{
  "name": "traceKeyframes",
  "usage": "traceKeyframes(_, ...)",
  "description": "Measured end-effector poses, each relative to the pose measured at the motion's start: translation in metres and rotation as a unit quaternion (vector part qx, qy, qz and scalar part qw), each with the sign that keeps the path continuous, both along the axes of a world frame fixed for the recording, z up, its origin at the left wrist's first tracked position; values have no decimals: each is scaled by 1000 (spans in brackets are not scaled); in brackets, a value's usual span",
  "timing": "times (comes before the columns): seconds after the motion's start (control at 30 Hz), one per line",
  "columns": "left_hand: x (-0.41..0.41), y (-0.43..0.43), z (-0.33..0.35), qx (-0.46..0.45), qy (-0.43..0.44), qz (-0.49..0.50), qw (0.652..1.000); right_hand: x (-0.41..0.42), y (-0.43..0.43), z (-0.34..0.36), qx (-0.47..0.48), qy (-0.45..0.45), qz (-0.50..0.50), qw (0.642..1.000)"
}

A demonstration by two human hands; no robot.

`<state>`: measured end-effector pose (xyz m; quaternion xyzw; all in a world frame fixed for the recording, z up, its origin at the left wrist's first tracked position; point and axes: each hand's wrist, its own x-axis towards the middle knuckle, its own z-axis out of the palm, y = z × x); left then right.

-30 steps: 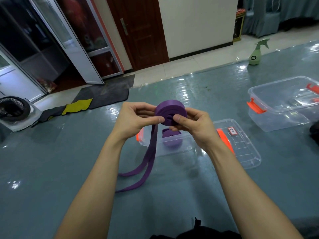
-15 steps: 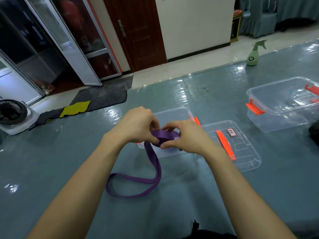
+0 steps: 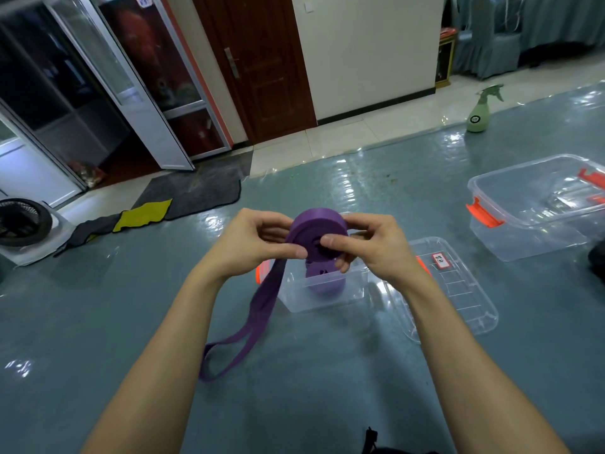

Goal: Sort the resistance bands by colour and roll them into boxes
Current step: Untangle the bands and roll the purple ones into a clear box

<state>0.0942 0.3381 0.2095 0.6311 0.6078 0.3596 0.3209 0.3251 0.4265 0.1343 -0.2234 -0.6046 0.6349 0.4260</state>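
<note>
Open-topped box [image 3: 294, 298], lid [image 3: 458, 299] just beside

Half-rolled purple band [image 3: 314, 221] above open clear box [image 3: 356, 288], tail loose; second purple roll [image 3: 324, 285] inside.

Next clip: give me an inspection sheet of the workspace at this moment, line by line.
Surface: glossy grey-green floor covering, with reflections.
Job's things: purple band, partly rolled, tail hanging to the surface; second roll, also purple, in the small clear box; lid lying beside it; larger clear box at right, orange latches.
Clutter: spray bottle at the far edge; dark thing cut off at right.
Grippers: left hand and right hand both pinch the partly rolled band.
Cables: nothing seen.
Surroundings: brown door, glass doors, dark mat, fan.
</note>
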Motion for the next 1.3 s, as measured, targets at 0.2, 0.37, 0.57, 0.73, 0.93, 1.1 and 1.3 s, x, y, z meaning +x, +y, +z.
traceKeyframes(0.2, 7, 3, 3, 29, -35, 49, 998, -7, -1, -6, -33, 24, 83, 996)
traceKeyframes(0.37, 6, 5, 8, -12, 173, 39, 984, -3, -1, -9, 54, -159, 84, 982)
traceKeyframes(0.57, 24, 9, 16, -3, 434, -4, 901, -10, -5, -2, 198, -278, -14, 940)
traceKeyframes(0.73, 28, 11, 29, 1, 503, -11, 864, -19, -9, 1, 280, -337, -43, 898)
traceKeyframes(0.93, 30, 11, 33, 38, 509, -33, 859, -17, -11, 2, 280, -296, -69, 910)
traceKeyframes(1.1, 1, -1, 27, -18, 217, -34, 975, -3, -11, 6, 164, -167, -25, 972)
traceKeyframes(1.3, -4, -14, 7, 7, -22, -1, 1000, 4, -11, 13, -8, 30, 8, 999)
